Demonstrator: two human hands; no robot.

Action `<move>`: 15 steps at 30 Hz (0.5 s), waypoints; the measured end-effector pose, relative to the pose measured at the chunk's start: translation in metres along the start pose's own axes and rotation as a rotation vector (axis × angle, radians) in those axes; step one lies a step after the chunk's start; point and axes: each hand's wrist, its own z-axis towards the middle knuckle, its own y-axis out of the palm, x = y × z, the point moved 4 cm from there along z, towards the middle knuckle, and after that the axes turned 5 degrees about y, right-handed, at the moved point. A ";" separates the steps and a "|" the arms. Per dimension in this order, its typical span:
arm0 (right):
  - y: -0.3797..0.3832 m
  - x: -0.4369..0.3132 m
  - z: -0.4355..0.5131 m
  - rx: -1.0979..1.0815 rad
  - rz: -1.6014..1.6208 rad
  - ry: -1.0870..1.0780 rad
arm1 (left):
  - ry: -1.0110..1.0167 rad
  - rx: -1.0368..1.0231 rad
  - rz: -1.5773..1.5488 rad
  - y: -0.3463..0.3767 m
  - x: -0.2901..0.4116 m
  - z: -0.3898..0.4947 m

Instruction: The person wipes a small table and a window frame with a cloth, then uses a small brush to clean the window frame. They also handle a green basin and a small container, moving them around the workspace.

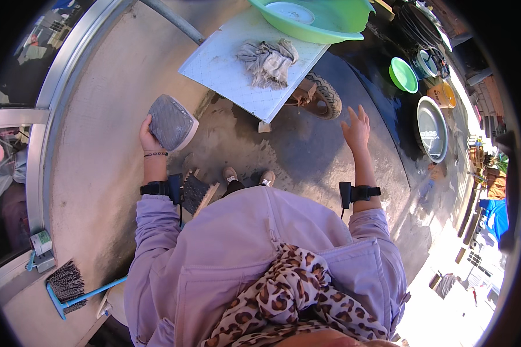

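Observation:
My left hand [146, 136] grips a rounded, block-like object [170, 121] with a flat, scuffed grey face and a pale side. Its exact kind is unclear. Held out to the right, my right hand [357, 130] has its fingers apart and holds nothing. It is nearest to a treaded tyre [328, 97], which shows beyond the corner of a white tabletop [217, 60]. On that top lies a crumpled, dirty cloth [271, 65]. Behind the cloth, a large light-green plastic basin [334, 34] with a broken rim contains a white round lid or dish [291, 12].
At the right stand a small green basin [403, 75], a yellow bucket [441, 95] and a wide metal basin [432, 130]. A blue-handled broom [67, 288] leans at lower left, below a can [41, 242] on the window ledge. The concrete floor [295, 147] has wet patches.

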 end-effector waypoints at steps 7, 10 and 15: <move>-0.011 -0.196 0.085 0.070 0.392 -0.235 | 0.019 0.030 -0.067 0.001 -0.002 -0.002; 0.024 -0.236 0.104 -0.114 0.303 -0.011 | -0.004 0.025 -0.094 -0.004 0.000 0.001; 0.053 -0.276 0.139 0.010 0.117 -0.042 | -0.049 0.035 -0.141 -0.023 0.000 0.002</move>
